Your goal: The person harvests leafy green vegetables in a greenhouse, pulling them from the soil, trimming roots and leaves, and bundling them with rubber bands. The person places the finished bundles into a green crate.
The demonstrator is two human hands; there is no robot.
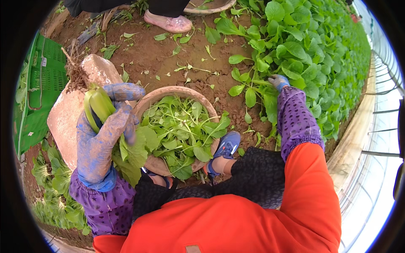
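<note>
My left hand [101,139], in a muddy blue glove, is closed around a bunch of leafy green plants [99,104]. Their brown roots [77,77] point up and away from me, and the leaves hang below the palm. A dark strip shows between the stems and the glove; I cannot tell what it is. At the edge of the growing bed, my right hand [278,83], also gloved, grips the pale stem of a leafy green plant [261,82]. Between my feet sits a round basin [177,90] heaped with loose green leaves [177,132].
A pinkish block [68,126] lies left of the basin, beside a green plastic crate [47,79]. Bundled greens [60,196] rest on the soil at lower left. Another person's foot in a pink shoe [169,22] stands ahead, near a second basin [210,8]. Dense crop [319,63] fills the right.
</note>
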